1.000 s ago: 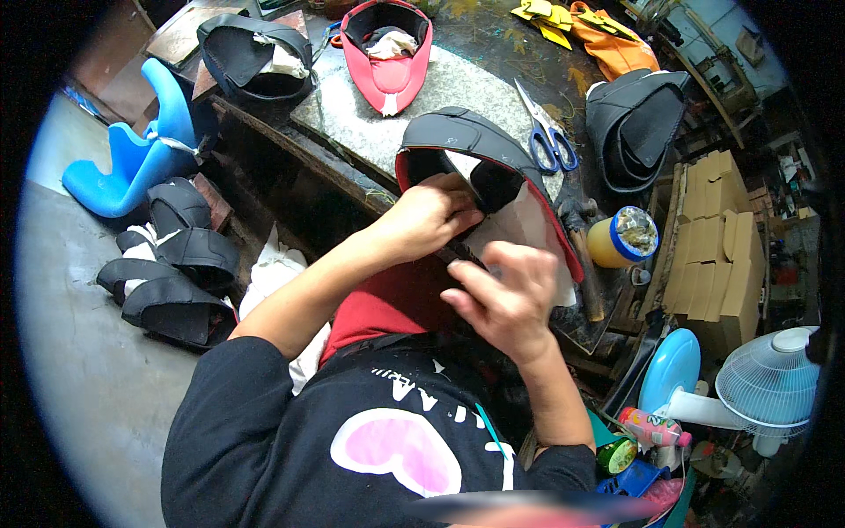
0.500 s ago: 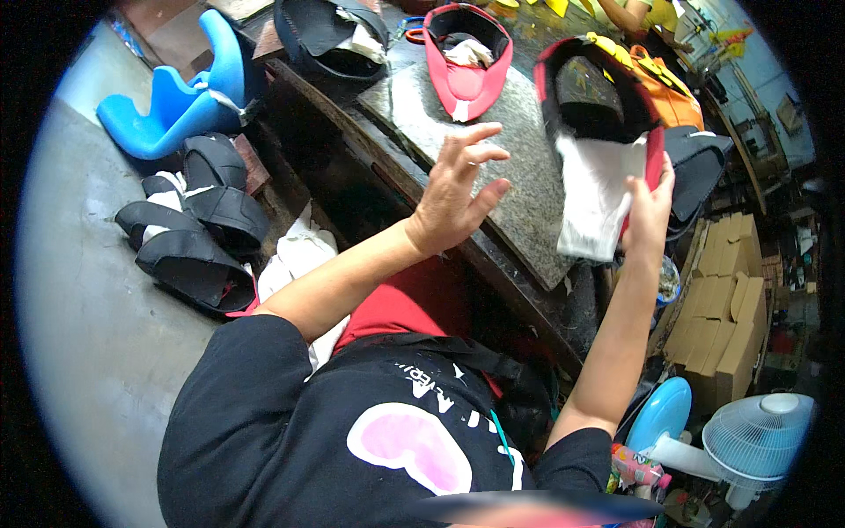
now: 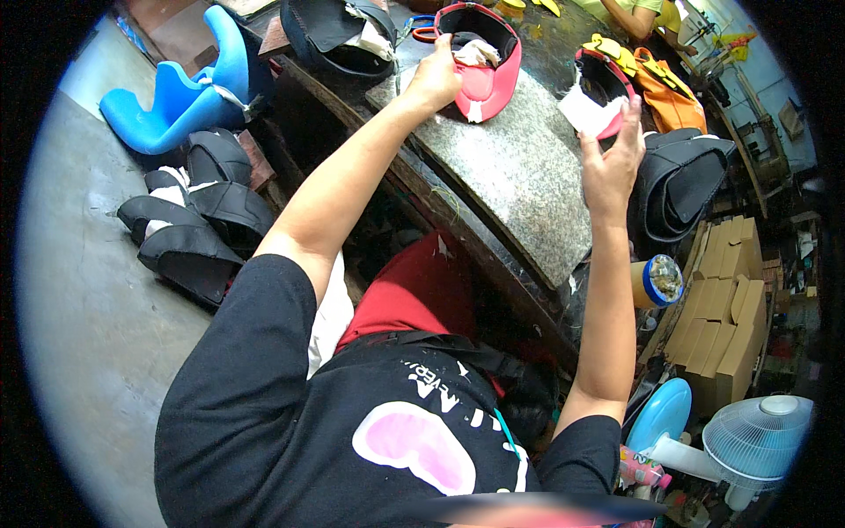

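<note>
The stone slab (image 3: 519,176) on the surface serves as landmark. At its far end, a red cover (image 3: 484,62) is gripped at the rim by the closed fingers of the left hand (image 3: 433,81). Past its right edge, a second red-and-black cover (image 3: 598,88) is held aloft, pinched by the right hand (image 3: 609,167). A black cover (image 3: 682,185) lies beside the slab; a tape roll (image 3: 658,282) stands near its close corner.

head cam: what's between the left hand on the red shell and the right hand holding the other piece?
Head view: only bare grey stone slab lies between the left hand on the red shell and the right hand.

Black short-sleeved shirt, pink heart
</note>
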The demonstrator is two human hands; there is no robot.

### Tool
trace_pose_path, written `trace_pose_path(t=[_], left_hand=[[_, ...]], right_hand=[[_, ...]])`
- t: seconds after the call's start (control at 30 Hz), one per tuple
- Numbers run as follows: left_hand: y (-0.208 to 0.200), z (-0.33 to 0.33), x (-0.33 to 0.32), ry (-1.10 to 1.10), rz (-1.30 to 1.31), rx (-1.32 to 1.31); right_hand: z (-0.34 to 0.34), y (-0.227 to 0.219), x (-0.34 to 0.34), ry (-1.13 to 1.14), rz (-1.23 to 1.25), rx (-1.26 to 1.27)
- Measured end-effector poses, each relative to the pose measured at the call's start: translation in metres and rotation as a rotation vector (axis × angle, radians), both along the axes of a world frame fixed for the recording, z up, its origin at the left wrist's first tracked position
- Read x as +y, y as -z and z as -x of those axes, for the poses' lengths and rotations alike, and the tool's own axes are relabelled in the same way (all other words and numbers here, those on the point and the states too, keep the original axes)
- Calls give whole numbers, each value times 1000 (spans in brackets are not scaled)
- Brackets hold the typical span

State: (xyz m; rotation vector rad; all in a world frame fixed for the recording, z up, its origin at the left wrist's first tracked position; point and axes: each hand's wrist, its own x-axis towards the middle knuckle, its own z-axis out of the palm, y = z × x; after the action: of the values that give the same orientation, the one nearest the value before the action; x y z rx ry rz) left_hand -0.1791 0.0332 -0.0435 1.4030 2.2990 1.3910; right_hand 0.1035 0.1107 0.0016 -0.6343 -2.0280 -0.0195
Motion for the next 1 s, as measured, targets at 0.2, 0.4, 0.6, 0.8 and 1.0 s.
trace_pose_path(t=[0.2,0.4,0.6,0.8,1.0], left_hand=[[3,-91,-78,205,-256,81],[-17,-144,-126,49,-356,839],[-51,-160,-65,323,367,765],[-24,-127,-18,439,256,694],[24,-100,-32,700,-294,-242]], right_hand=[[-9,-6,-75,-437,149,-102],[-34,37,-89,-234,338,-175],[-38,60,-89,-218,601,-5],[-39,63,-83,-195,593,-4],[-37,62,-78,-265,744,173]])
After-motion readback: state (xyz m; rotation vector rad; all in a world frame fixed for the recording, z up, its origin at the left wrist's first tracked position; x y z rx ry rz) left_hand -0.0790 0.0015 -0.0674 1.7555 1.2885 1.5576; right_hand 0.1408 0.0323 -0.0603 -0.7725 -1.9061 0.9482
